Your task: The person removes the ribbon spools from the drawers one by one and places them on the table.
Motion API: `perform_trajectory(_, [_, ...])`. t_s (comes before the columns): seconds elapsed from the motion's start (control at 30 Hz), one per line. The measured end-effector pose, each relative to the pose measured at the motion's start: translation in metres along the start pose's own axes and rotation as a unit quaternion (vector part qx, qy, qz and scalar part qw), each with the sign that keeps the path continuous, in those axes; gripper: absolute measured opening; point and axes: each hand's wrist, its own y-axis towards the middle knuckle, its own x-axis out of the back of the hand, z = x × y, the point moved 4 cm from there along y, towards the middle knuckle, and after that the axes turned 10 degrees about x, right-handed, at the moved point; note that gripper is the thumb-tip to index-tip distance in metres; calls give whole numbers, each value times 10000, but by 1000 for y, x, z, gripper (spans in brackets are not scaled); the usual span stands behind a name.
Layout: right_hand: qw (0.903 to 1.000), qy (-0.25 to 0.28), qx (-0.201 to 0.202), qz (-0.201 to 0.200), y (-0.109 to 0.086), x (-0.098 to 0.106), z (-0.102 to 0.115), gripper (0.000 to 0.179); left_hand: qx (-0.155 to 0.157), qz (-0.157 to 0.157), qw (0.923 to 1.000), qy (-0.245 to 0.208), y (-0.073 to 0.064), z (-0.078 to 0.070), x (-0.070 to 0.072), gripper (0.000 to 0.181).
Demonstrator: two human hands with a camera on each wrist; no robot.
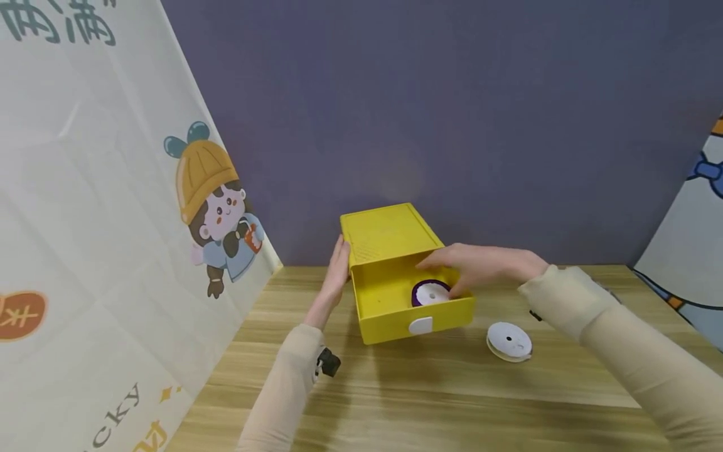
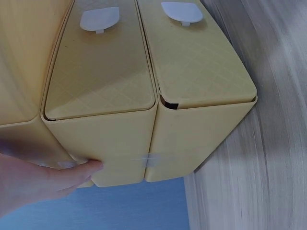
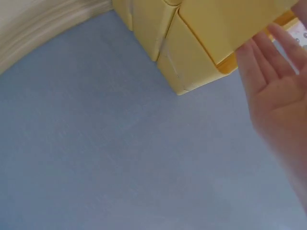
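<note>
A yellow drawer unit [image 1: 390, 232] stands on the table, its top drawer [image 1: 390, 326] pulled out. In the drawer lies a ribbon spool [image 1: 430, 292] with a white face and a dark purple rim. Over the drawer, my right hand [image 1: 480, 267] reaches in from the right, thumb at the spool's right edge and fingers spread toward the drawer's back. Straight fingers of my left hand [image 1: 337, 270] rest along the unit's left side; in the left wrist view this hand [image 2: 43, 182] touches the side near the back edge.
A second white spool [image 1: 509, 342] lies on the wooden table [image 1: 429, 402] right of the drawer. Lower drawers [image 2: 100, 72] with white tabs are closed in the left wrist view. A dark blue wall [image 1: 452, 125] rises behind, and a printed white sheet [image 1: 113, 188] hangs at left.
</note>
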Motion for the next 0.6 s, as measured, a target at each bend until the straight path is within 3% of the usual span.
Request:
perform_trajectory(0.1, [9994,-128,83,314,4,-4,0,61,13,-6,10000,-46,0,0,-1,65])
perform_trajectory(0.3, [9966,-467,108,669,14,-10,4,43,-8,-9,10000,-50,-1,0,-2,64])
perform_trajectory(0.6, [9920,-837,44,941,22,-21,3,48,-30,-32,10000,1,-1,0,0,64])
